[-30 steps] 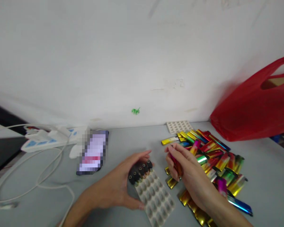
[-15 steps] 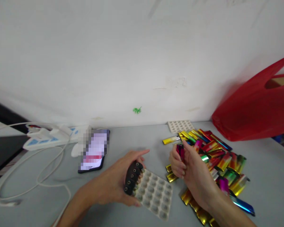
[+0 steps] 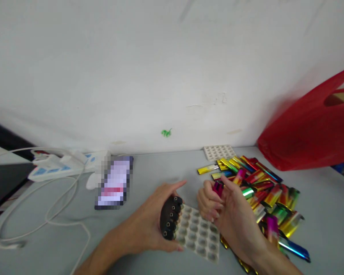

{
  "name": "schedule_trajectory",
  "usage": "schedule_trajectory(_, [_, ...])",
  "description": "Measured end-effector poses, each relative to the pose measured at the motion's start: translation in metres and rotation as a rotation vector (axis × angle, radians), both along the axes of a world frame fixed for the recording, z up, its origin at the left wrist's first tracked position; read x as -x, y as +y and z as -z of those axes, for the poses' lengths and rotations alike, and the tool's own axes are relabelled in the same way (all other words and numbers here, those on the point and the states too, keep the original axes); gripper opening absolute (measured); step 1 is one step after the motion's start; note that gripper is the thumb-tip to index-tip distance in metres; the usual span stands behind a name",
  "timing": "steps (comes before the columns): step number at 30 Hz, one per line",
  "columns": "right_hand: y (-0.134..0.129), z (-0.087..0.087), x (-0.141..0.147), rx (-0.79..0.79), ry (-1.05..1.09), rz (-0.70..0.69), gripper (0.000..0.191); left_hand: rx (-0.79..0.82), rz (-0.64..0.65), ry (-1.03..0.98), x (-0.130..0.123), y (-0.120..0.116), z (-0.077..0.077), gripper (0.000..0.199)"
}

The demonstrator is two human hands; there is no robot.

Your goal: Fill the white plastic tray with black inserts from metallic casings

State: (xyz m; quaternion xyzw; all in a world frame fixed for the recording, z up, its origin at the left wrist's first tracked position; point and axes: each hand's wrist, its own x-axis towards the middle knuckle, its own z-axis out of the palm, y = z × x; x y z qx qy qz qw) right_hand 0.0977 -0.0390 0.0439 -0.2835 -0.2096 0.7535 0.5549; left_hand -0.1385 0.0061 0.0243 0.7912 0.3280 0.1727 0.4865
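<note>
Left hand (image 3: 146, 221), low and near the middle of the view: grip clamped on the end of a pale dimpled tray (image 3: 199, 233), thumb along the near side, fingers round the far side. A row of dark ends with ringed holes (image 3: 169, 225) sat at that end of the tray, tucked into the curve of the palm; the rows of hollows to the right of it lay uncovered. Right hand (image 3: 232, 217), just beyond the tray's other end: fingers curled in, grip closed round a shiny magenta piece (image 3: 218, 188), only its upper part visible. Beside and behind that hand, a loose pile of metallic pieces (image 3: 275, 194) in yellow, red, green and blue spread over the grey bench (image 3: 166, 168), some hidden under the wrist. A second pale tray (image 3: 219, 152) lay behind the pile, close to the white wall (image 3: 132, 76), which bore a small green mark (image 3: 166, 133). Far right stood a red bag (image 3: 306, 133). On the left, a phone (image 3: 114, 183), its lit screen blurred, lay near a white power strip (image 3: 50, 171) and a looping white cable (image 3: 47, 215).
</note>
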Motion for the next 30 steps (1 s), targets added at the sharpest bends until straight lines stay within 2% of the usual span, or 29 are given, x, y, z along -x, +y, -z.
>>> schedule_trajectory(6, [-0.001,0.010,0.003,0.003,-0.046,-0.092,0.065,-0.048,0.023,-0.033,-0.006,-0.003,0.004,0.123])
schedule_trajectory(11, [-0.005,0.016,0.004,0.018,-0.121,-0.063,0.061,-0.047,0.029,-0.023,-0.005,-0.002,0.005,0.126])
schedule_trajectory(17, [-0.004,0.017,0.005,0.049,-0.139,-0.050,0.064,-0.047,0.031,-0.033,-0.004,-0.002,0.006,0.125])
schedule_trajectory(21, [0.000,0.017,0.002,0.059,-0.095,-0.111,0.070,-0.044,0.025,-0.039,-0.004,-0.003,0.006,0.123])
schedule_trajectory(30, [0.000,0.010,-0.001,0.042,-0.084,-0.103,0.067,-0.039,0.037,-0.039,-0.004,-0.002,0.007,0.122])
